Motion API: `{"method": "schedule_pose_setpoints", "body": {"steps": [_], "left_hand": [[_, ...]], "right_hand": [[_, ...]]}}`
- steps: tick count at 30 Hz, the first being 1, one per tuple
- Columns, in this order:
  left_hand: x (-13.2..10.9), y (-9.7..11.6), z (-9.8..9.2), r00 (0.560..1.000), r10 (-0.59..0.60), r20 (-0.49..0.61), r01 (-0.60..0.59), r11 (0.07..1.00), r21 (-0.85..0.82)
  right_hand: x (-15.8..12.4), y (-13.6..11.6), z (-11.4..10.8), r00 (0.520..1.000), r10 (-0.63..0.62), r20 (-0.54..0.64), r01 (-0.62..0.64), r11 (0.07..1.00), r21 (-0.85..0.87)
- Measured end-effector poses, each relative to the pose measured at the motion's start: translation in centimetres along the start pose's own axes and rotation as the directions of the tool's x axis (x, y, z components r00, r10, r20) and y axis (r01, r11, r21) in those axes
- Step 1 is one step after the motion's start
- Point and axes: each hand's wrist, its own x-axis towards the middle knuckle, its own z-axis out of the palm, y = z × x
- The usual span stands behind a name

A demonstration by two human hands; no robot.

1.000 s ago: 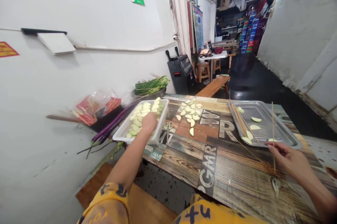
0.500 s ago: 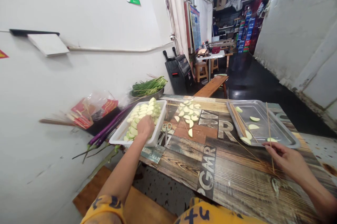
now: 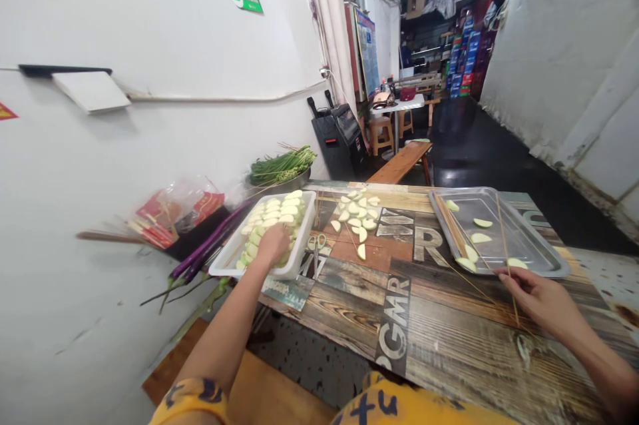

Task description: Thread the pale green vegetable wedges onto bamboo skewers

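Note:
My left hand (image 3: 273, 244) is down inside a white plastic bin (image 3: 303, 245), over rows of pale green-edged vegetable slices (image 3: 272, 208). Its fingers look curled, and whatever they grip is hidden beneath the hand. My right hand (image 3: 534, 293) pinches a thin wooden skewer (image 3: 503, 232) between thumb and fingers. That skewer stands tilted over the near edge of a metal tray (image 3: 536, 238). In the tray lie a bundle of skewers (image 3: 450, 225) and several loose half-round slices (image 3: 480, 238); one lies just behind my right fingers.
More slices (image 3: 357, 212) lie spread mid-table beside the bin. Scissors (image 3: 316, 248) rest against the bin's right side. Long purple eggplants (image 3: 200, 255), a bowl of green vegetables (image 3: 282, 168) and a bag of packaged skewers (image 3: 174, 212) stand on the left. A wooden bench (image 3: 402, 162) is beyond the table.
My left hand has shifted slightly left and nearer within the bin, and slices at its far end lie flatter. The right-hand skewer leans more to the left.

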Motion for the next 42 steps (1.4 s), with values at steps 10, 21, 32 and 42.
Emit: {"method": "schedule_pose_setpoints", "body": {"steps": [10,21,32,42], "left_hand": [[0.3,-0.1,-1.4,0.999,0.016,-0.035,-0.018,0.998,-0.068],[0.4,0.9,-1.0,0.999,0.035,-0.004,-0.035,0.997,-0.065],[0.4,1.6,-0.1,0.992,-0.067,0.104,0.063,0.997,0.038],[2.0,1.0,-2.8,0.959,0.034,0.282,-0.071,0.990,0.123]], "right_hand": [[-0.1,0.3,0.4,1.000,-0.028,0.007,0.028,0.999,-0.029],[-0.5,-1.0,-0.3,0.999,0.029,0.029,-0.029,1.000,-0.003],[-0.3,0.0,0.0,1.000,-0.008,0.002,0.008,1.000,-0.014],[-0.2,-0.2,0.0,1.000,-0.009,0.013,0.009,0.999,-0.032]]}}
